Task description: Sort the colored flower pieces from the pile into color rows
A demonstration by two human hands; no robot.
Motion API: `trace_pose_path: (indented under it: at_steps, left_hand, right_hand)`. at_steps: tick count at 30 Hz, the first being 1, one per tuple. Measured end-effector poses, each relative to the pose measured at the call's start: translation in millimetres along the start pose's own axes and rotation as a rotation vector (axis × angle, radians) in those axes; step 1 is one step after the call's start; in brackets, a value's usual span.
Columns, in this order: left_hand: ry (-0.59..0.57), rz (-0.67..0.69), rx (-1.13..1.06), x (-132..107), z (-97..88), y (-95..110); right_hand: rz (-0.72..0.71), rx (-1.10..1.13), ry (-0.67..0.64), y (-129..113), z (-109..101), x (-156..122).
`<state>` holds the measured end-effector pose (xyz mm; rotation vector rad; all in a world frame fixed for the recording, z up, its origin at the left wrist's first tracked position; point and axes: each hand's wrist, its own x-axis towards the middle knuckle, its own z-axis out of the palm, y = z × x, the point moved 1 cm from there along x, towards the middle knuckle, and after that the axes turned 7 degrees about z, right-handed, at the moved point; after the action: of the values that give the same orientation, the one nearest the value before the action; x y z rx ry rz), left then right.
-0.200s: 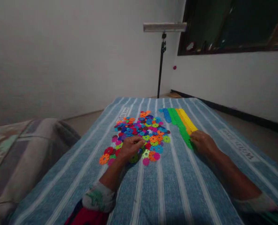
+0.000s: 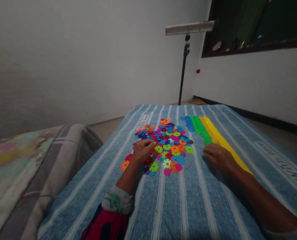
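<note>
A loose pile of colourful flower-shaped plastic discs (image 2: 175, 149) lies on the striped cloth (image 2: 161, 206). My left hand (image 2: 142, 151) is over the pile's left part, thumb and fingertips pinched together; whatever may be between them is too small to make out. To the right, overlapping discs form long rows: a short blue row (image 2: 189, 124), a green row (image 2: 201, 129), an orange row (image 2: 211, 131) and a long yellow row (image 2: 226, 145). My right hand (image 2: 220, 156) is closed at the near end of the green row and covers part of it. Its fingers hide anything inside them.
A grey checked blanket (image 2: 70, 146) is heaped at the left beside the cloth-covered surface. Behind the far edge, a black stand (image 2: 182, 75) carries a long light bar (image 2: 190, 28). White walls and a dark window (image 2: 238, 23) are at the back.
My view has swung left, so the scene sits further right. My right hand has moved left off the yellow row, which shows further down. My left hand has shifted slightly left and away over the pile.
</note>
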<state>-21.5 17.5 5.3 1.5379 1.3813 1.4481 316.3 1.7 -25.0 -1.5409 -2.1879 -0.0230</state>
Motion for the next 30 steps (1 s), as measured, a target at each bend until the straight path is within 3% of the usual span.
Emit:
trace_pose_path:
  at_steps: [5,9,13,18,21,25,30]
  left_hand:
    - [0.214,0.032,0.062,11.0,-27.7,-13.8]
    - [0.306,0.090,0.227,17.2,-45.1,-27.8]
    - [0.168,0.147,0.349,17.9,-44.9,-36.6]
    - [-0.108,0.359,0.601,13.3,-22.5,-35.3]
    - [-0.233,0.418,0.777,9.7,-10.1,-32.5]
    - [-0.287,0.378,0.968,8.7,-7.0,-32.5]
    - [-0.201,0.233,1.107,12.5,-14.5,-36.2]
  right_hand:
    - [-0.181,0.121,-0.110,-70.7,22.7,18.0]
    - [-0.244,0.178,-0.081,-105.0,45.1,27.4]
    - [-0.299,0.240,0.039,-110.8,64.1,21.7]
    - [-0.326,0.243,0.122,-107.6,72.2,13.9]
    - [-0.329,0.235,0.133,-107.4,73.1,13.9]
    - [-0.336,0.236,0.128,-106.6,73.6,14.3]
    - [-0.338,0.254,0.105,-106.3,70.9,14.0]
